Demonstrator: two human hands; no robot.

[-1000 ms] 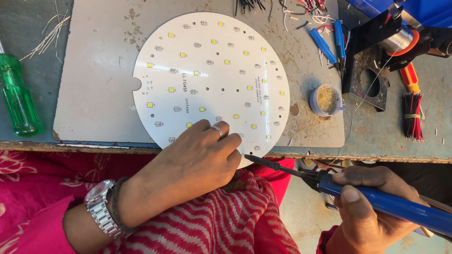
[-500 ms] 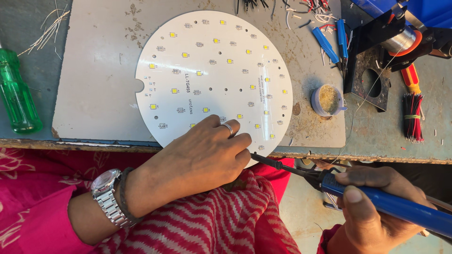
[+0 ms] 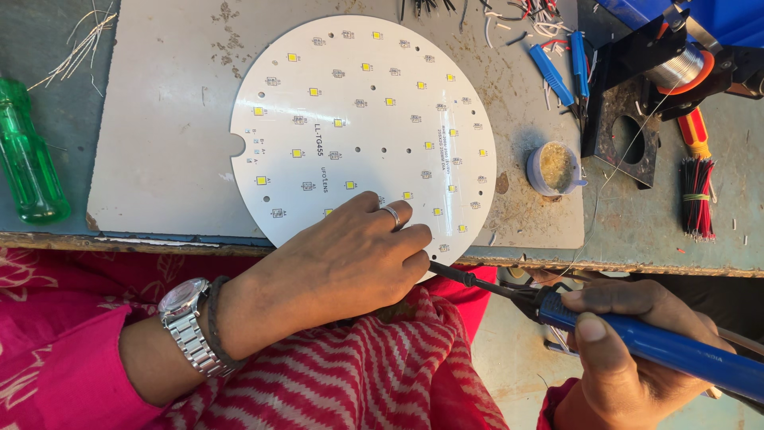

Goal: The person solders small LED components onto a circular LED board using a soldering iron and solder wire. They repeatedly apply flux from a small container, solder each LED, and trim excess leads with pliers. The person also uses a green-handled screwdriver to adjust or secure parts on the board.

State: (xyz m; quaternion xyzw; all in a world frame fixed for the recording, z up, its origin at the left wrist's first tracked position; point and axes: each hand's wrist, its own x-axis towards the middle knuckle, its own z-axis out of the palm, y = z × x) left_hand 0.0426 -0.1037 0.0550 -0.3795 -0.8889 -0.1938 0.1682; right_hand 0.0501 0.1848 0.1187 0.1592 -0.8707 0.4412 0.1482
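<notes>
A round white circuit board (image 3: 362,131) dotted with small yellow chips lies on a grey mat (image 3: 159,127) on the bench. My left hand (image 3: 342,263), with a ring and a steel wristwatch, grips the board's near edge with its fingers curled over the rim. My right hand (image 3: 629,350) holds a blue-handled soldering iron (image 3: 645,338) below the bench edge. Its dark tip points left and reaches the board's near edge beside my left fingertips.
A small pot of flux (image 3: 553,169) sits right of the board. A solder spool on a black stand (image 3: 672,68), a bundle of red and black wires (image 3: 698,199), blue tools (image 3: 557,68) and a green screwdriver handle (image 3: 28,163) lie around.
The board and my left hand have shifted slightly right and toward me. The iron's tip has stayed close to my left fingertips at the board's rim.
</notes>
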